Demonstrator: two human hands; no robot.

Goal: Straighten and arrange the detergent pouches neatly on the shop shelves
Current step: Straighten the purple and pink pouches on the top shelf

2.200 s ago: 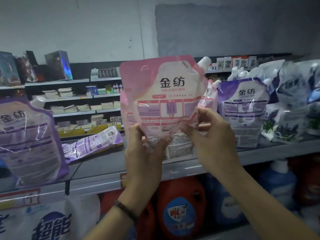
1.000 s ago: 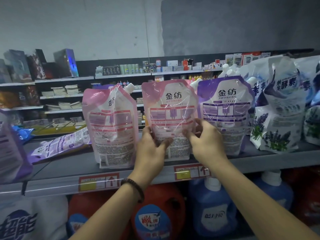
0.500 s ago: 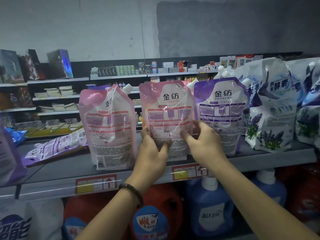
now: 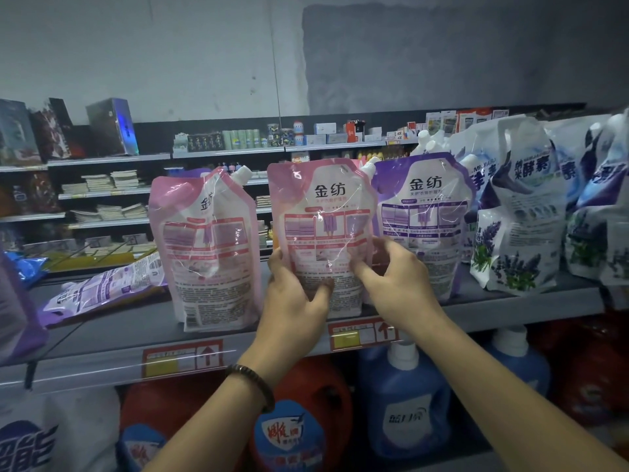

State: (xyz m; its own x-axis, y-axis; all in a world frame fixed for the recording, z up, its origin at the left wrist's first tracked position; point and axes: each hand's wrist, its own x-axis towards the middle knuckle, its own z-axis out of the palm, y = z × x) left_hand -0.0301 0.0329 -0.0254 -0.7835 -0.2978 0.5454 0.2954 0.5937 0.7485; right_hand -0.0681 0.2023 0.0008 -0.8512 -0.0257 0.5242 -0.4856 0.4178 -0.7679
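Observation:
A pink detergent pouch [image 4: 323, 212] stands upright on the grey shelf [image 4: 112, 332]. My left hand [image 4: 294, 301] grips its lower left edge, thumb across the front. My right hand [image 4: 396, 284] holds its lower right side with curled fingers. A second pink pouch [image 4: 204, 247] stands to the left, turned slightly sideways. To the right a purple pouch [image 4: 425, 212] stands upright, touching the held one. Another purple pouch [image 4: 102, 287] lies flat at the left of the shelf.
White lavender-print bags [image 4: 520, 212] crowd the shelf's right end. A purple pouch edge [image 4: 17, 311] shows at far left. Red [image 4: 306, 413] and blue [image 4: 405, 407] detergent jugs fill the shelf below. Price tags [image 4: 183, 357] line the shelf lip. Stocked shelves [image 4: 109, 185] stand behind.
The pink pouch came down from in front of my face and now stands on the shelf between the pink and purple pouches. Both hands stay on its lower part.

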